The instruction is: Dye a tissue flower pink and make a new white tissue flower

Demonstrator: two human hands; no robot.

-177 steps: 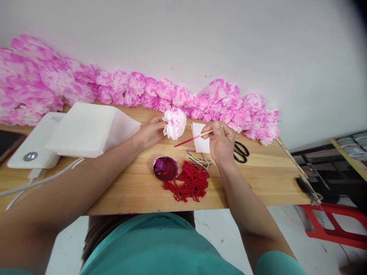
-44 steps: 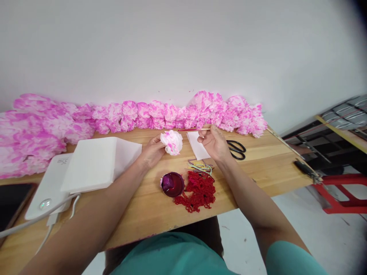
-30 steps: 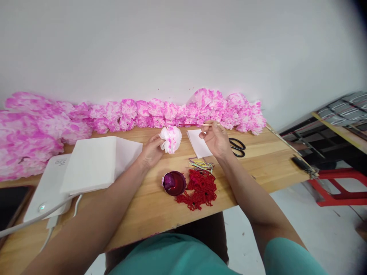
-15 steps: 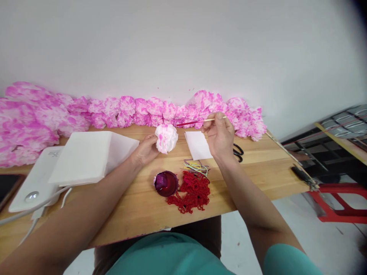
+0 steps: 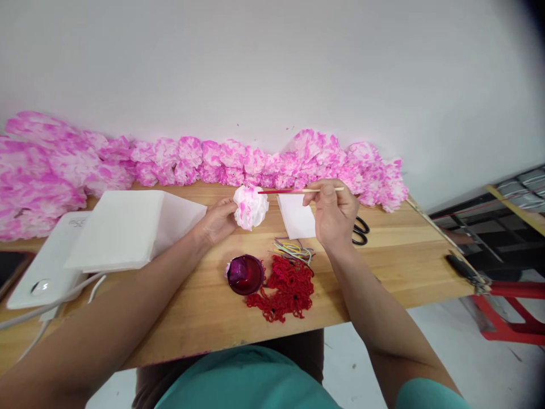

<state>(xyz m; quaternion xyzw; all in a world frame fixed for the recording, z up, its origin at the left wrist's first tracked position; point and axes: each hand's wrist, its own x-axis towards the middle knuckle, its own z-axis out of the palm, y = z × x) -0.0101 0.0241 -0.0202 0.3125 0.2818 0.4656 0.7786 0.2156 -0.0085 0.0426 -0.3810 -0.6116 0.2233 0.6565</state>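
My left hand (image 5: pixel 220 221) is closed on a white paper flower (image 5: pixel 250 213) that has pink streaks on its left and upper part. Pinched in my right hand (image 5: pixel 334 213) is a thin wooden stick (image 5: pixel 284 192), dyed red along its front half. The red tip lies over the flower's upper right edge; whether it touches cannot be seen for certain. Below the flower stands a small cup (image 5: pixel 246 275) of dark red liquid with a purple lump inside. Red yarn (image 5: pixel 286 289) lies beside it, with a few coloured strings (image 5: pixel 293 250) above.
Pink-and-white paper flowers (image 5: pixel 232 156) line the wall. Left are a stack of white paper (image 5: pixel 117 227), a white power bank (image 5: pixel 34 284) with cables, and a dark phone (image 5: pixel 12 272). Folded white paper (image 5: pixel 297 217) and black-handled scissors (image 5: pixel 361 230) lie near my right hand. Pliers (image 5: pixel 466 272) sit at the right edge.
My right hand has come down, and the stick's red tip has moved left from beside the flower to over its upper right edge. The view has shifted slightly.
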